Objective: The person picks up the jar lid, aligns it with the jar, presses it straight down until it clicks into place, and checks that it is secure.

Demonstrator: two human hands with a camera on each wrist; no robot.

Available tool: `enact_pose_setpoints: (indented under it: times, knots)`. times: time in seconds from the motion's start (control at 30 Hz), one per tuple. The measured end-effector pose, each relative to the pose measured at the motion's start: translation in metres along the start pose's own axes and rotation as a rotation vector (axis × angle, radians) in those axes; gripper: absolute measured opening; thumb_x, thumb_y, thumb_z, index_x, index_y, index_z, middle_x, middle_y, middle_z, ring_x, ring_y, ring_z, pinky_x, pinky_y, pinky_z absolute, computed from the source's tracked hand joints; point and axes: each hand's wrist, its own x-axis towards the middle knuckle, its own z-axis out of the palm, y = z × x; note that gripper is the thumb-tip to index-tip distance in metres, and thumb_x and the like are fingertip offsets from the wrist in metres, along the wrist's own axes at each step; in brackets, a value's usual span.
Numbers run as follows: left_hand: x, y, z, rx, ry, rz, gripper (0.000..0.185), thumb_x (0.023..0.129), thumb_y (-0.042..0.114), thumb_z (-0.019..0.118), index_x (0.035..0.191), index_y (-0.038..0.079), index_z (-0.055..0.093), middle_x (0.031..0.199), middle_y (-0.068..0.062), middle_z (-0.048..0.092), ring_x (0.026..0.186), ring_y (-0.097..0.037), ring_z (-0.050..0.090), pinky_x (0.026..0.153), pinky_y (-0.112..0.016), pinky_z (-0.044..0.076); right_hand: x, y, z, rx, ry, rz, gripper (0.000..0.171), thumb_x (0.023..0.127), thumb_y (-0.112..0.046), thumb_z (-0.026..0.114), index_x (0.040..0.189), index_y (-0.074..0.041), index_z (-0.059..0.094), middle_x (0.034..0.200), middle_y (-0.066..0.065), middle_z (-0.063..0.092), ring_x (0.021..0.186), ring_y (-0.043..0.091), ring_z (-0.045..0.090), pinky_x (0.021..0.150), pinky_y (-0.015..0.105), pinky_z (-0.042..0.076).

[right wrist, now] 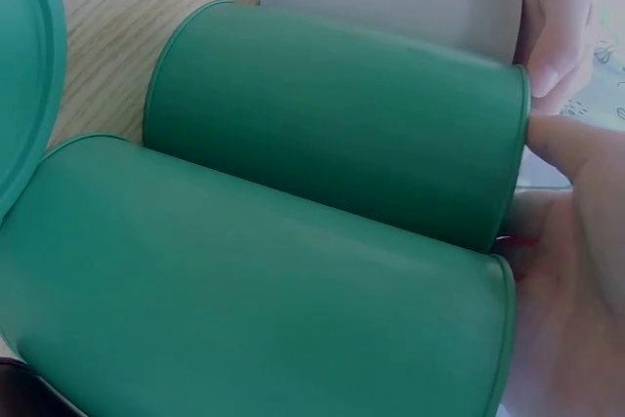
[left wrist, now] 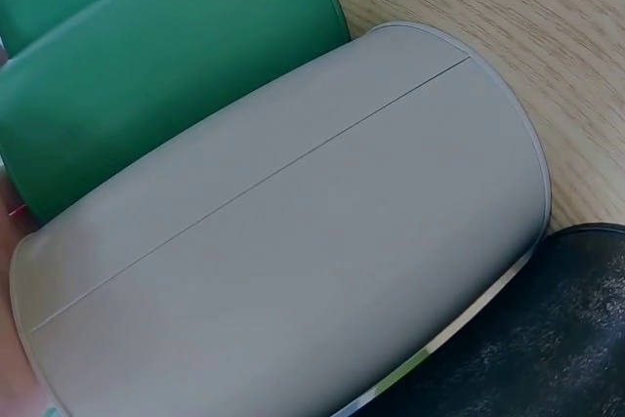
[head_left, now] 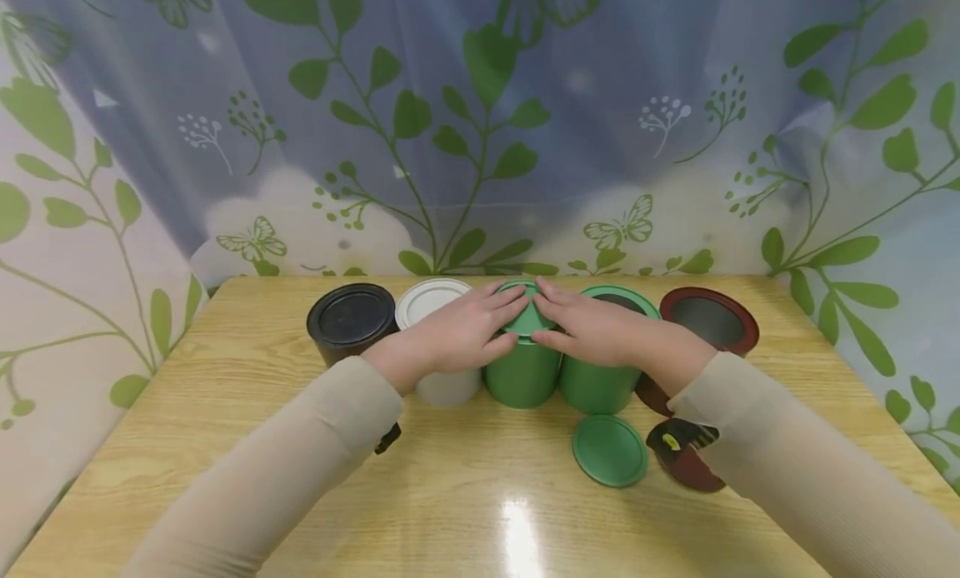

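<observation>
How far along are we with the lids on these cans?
Looks done: the black can and white can have tops covered.
In hand: the left hand and right hand rest on the middle green can's lid; I can't tell whether it's seated.
Apparently left: the open green can and open dark red can; a green lid and dark red lid lie on the table.

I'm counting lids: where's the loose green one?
In the head view, the green lid lies right of centre, in front of the open green can, left of the red lid.

Green lid (head_left: 532, 321) partly hidden beneath fingers (head_left: 506, 299)
</observation>
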Motion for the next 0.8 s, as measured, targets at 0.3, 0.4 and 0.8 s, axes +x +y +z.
enact_pose_setpoints:
  times: [0.3, 0.4, 0.8]
  knots:
    - [0.002, 0.008, -0.002, 0.064, -0.032, -0.057, 0.056, 0.102, 0.040, 0.026, 0.149, 0.010, 0.021, 0.155, -0.007, 0.010, 0.141, -0.029, 0.007, 0.111, -0.046, 0.016, 0.002, -0.002, 0.001, -0.010, 0.011, 0.006, 0.062, 0.102, -0.035, 0.034, 0.146, 0.003, 0.013, 0.153, 0.019, -0.001, 0.140, 0.031, 0.004, 0.111, 0.047, 0.015]
    - [0.004, 0.010, -0.003, 0.075, -0.044, -0.074, 0.059, 0.101, 0.044, 0.024, 0.149, 0.011, 0.018, 0.155, -0.007, 0.008, 0.141, -0.026, 0.004, 0.111, -0.047, 0.015, 0.001, -0.003, 0.001, -0.016, 0.018, 0.016, 0.065, 0.101, -0.039, 0.035, 0.146, 0.002, 0.013, 0.153, 0.018, -0.001, 0.140, 0.031, 0.004, 0.111, 0.047, 0.015]
    - [0.010, 0.011, -0.007, 0.039, -0.156, -0.089, 0.060, 0.101, 0.044, 0.020, 0.149, 0.009, 0.009, 0.155, -0.007, -0.002, 0.142, -0.022, -0.003, 0.112, -0.046, 0.009, 0.002, -0.006, -0.001, -0.049, -0.002, 0.001, 0.063, 0.102, -0.036, 0.035, 0.147, 0.001, 0.013, 0.154, 0.018, 0.002, 0.141, 0.028, 0.003, 0.111, 0.045, 0.013]
